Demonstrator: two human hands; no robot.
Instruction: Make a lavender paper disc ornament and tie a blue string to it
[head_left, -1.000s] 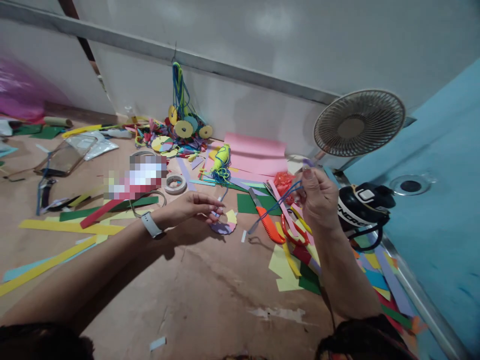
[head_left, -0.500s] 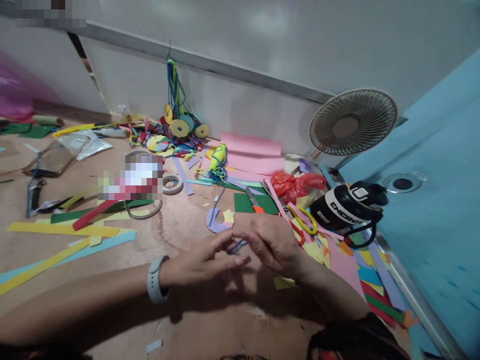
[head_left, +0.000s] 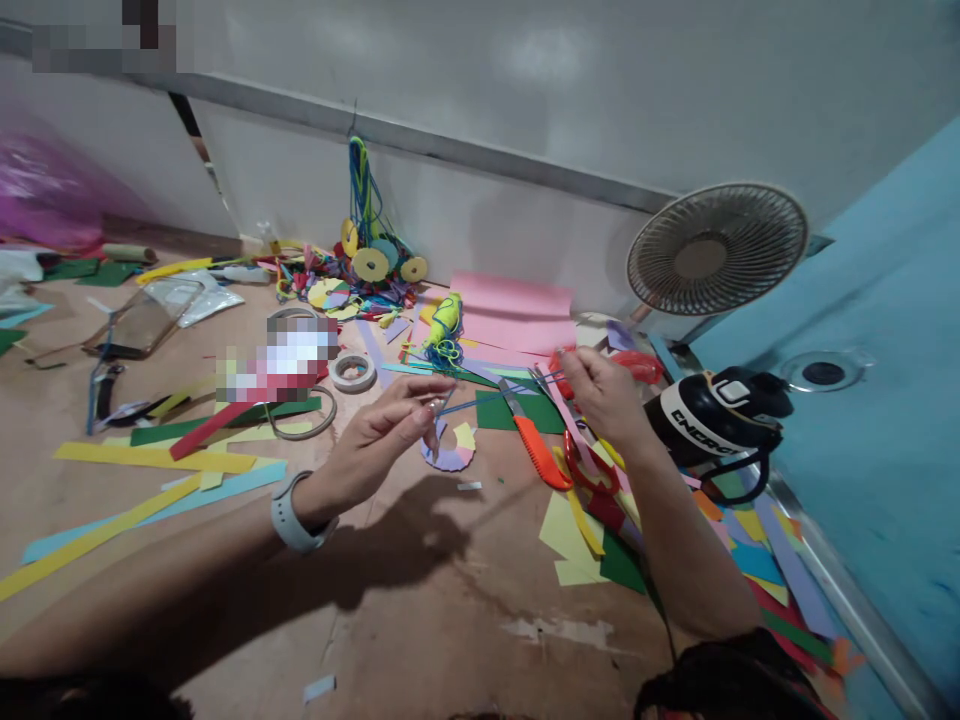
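Blue string (head_left: pixel 499 393) stretches taut in the air between my two hands. My left hand (head_left: pixel 382 430), with a pale watch strap on its wrist, pinches one end between thumb and fingers. Further right and a little higher, my right hand (head_left: pixel 604 390) is closed on the other end. Beneath the left fingertips a paper ring (head_left: pixel 454 455) in lilac, pink and pale yellow lies on the table, partly covered by the hand. Behind it rests a bundle of neon yellow and blue string (head_left: pixel 444 330).
An orange box cutter (head_left: pixel 541 452) and red-handled scissors (head_left: pixel 592 465) lie by my right forearm. A black bottle (head_left: pixel 712 420) and a fan (head_left: pixel 716 245) stand at right. Tape (head_left: pixel 353 373), paper strips (head_left: pixel 157 457) and a pink sheet (head_left: pixel 514 310) are spread around.
My hands, close together before, have moved apart, the right one up and to the right. The string is now drawn tight between them. The camera view has shifted slightly.
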